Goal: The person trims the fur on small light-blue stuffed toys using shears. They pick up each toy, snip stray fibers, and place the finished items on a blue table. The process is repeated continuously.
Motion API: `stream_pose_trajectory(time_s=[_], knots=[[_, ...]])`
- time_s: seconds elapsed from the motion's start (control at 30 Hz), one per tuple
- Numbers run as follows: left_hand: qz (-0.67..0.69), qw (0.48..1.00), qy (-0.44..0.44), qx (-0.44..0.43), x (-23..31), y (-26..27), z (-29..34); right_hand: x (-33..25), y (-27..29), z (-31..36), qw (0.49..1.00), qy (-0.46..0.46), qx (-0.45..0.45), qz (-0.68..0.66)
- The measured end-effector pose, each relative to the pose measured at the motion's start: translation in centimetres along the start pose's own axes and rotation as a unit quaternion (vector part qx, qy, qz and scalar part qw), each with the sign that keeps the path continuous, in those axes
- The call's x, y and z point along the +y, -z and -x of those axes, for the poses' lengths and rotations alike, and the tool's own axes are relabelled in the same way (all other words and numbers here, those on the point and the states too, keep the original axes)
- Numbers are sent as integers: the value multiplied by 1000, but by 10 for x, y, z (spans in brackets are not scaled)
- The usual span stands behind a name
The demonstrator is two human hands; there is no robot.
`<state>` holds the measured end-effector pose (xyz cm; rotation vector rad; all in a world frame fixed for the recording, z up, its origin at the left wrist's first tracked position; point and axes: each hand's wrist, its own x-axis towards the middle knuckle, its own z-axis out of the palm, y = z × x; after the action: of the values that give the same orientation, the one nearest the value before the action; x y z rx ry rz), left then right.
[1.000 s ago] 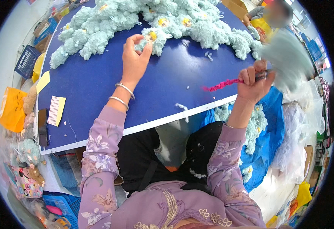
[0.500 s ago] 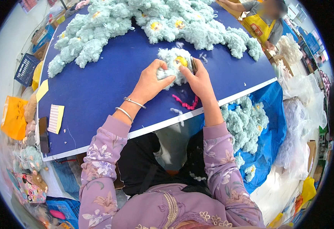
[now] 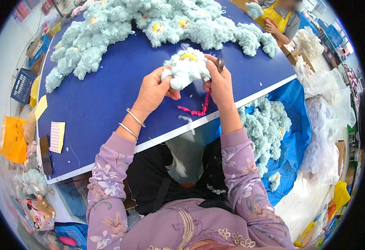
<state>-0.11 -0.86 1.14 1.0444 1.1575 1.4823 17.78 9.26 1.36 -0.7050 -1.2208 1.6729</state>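
A pale blue plush toy [image 3: 183, 74] with yellow about its face is held up over the blue table [image 3: 120, 87]. My left hand [image 3: 154, 87] grips the toy's left side with bent fingers. At its other side, my right hand [image 3: 219, 81] is closed round dark thread snips [image 3: 220, 63], whose blades stick up past the fingers, and its fingertips touch the plush. A crinkled pink cord [image 3: 199, 111] trails below this hand onto the table; whether it is tied to the snips is hidden. Grey-blue fluff [image 3: 186, 119] lies near the table's edge.
A large heap of similar plush toys [image 3: 190, 27] covers the far side. More fill a blue sheet-lined bin [image 3: 270, 129] at the right. A sticker sheet [image 3: 57, 136] and dark flat object [image 3: 45, 155] lie at left. Across the table a person in a yellow apron [image 3: 276, 18] holds plush.
The toy has tipped in my hands, its face now turned towards the far side. The snips' blades show more plainly. The co-worker's hand has come up with a plush piece.
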Motion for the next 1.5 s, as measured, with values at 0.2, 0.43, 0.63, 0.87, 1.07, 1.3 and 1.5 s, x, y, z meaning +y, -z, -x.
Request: stream_pose_trajectory(time_s=[0.2, 0.43, 0.63, 0.87, 1.07, 1.3, 1.5], knots=[[66, 998, 8, 10, -6, 8, -2, 1, -12, 4, 982, 130, -11, 136], [116, 993, 15, 9, -12, 15, -7, 0, -5, 1, 977, 134, 86, 139], [163, 983, 5, -80, 4, -15, 11, 13, 51, -32, 969, 88, 222, -65], [-254, 846, -310, -351, 51, -76, -47, 10, 49, -25, 993, 27, 103, 47], [-520, 761, -243, 303, 53, 161, -82, 3, 23, -11, 984, 54, 69, 153], [-679, 687, 26, 259, 38, 232, -45, 13, 24, -16, 980, 21, 75, 185], [28, 1000, -2, -8, 30, 83, 6, 13, -5, -5, 979, 30, -37, 198]])
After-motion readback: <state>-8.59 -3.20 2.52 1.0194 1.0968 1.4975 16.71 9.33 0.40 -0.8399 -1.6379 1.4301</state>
